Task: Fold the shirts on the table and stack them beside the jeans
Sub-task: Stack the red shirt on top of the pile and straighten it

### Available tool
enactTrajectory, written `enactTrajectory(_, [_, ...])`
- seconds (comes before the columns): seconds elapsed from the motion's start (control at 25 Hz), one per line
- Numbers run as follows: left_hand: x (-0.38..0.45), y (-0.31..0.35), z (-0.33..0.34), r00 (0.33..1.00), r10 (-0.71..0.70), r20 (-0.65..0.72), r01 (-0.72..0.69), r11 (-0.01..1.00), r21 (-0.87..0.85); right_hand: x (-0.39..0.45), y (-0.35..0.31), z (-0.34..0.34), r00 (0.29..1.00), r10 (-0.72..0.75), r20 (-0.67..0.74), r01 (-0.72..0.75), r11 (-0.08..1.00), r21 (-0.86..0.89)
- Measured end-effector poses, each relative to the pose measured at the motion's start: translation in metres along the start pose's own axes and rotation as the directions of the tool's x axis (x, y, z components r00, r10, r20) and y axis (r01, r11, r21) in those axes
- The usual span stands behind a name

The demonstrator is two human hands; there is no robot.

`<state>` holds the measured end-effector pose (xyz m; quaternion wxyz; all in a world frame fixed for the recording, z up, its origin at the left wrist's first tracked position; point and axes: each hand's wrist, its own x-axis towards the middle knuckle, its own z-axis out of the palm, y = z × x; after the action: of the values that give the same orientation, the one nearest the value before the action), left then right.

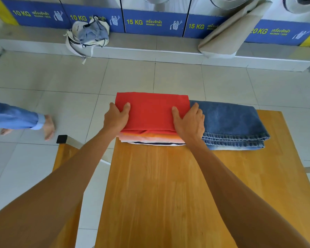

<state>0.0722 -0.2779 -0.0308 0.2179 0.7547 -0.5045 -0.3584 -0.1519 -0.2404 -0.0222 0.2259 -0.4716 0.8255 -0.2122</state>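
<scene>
Both hands hold a folded red shirt (151, 111) in the middle of the frame. The left hand (116, 117) grips its left edge, thumb on top and fingers curled under. The right hand (190, 122) grips the right edge the same way, partly closed around the cloth. Holding both sides likely keeps the fold flat and lets the person line it up neatly.

The red shirt sits on top of a pile of folded shirts (150, 139), with orange, pink and striped ones showing below. The pile sits just beside the folded jeans (231, 126) on its right, touching them, which is where the task wants it. No loose shirts show on the table, so the job looks nearly done.

The table (168, 194) is bare yellow wood near the person. Past it is a pale tiled floor (132, 76). Washing machines (154, 22) with blue signs fill the top of the frame, and a cloth bag (88, 35) rests at the upper left. Another person's bare foot (48, 127) shows at the left edge.
</scene>
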Motion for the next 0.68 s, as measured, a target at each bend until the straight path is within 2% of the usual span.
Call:
enactTrajectory(0.08, [0.005, 0.007, -0.004, 1.0, -0.028, 0.0, 0.028, 1.0, -0.006, 0.007, -0.001, 0.002, 0.994, 0.088, 0.064, -0.093, 0.993, 0.078])
enactTrajectory(0.16, [0.008, 0.011, -0.004, 0.999, -0.035, -0.026, 0.035, 0.999, 0.005, 0.012, -0.004, 0.001, 0.992, 0.096, 0.081, -0.105, 0.989, 0.108])
enactTrajectory(0.36, [0.005, 0.007, 0.005, 0.987, 0.063, -0.145, -0.046, 0.992, 0.119, 0.009, 0.001, 0.001, 0.998, 0.04, -0.044, -0.038, 0.999, 0.034])
enactTrajectory(0.48, [0.0, 0.004, 0.014, 0.978, 0.121, -0.167, -0.095, 0.983, 0.155, 0.006, 0.004, 0.006, 0.993, 0.05, -0.103, -0.043, 0.997, 0.067])
enactTrajectory(0.56, [0.001, 0.003, 0.012, 0.985, 0.071, -0.155, -0.057, 0.994, 0.097, 0.008, 0.004, 0.007, 0.994, 0.056, -0.099, -0.05, 0.997, 0.066])
enactTrajectory(0.68, [0.007, 0.004, -0.003, 0.991, -0.123, -0.047, 0.12, 0.991, -0.057, 0.012, 0.01, 0.002, 0.997, 0.039, -0.065, -0.032, 0.994, 0.105])
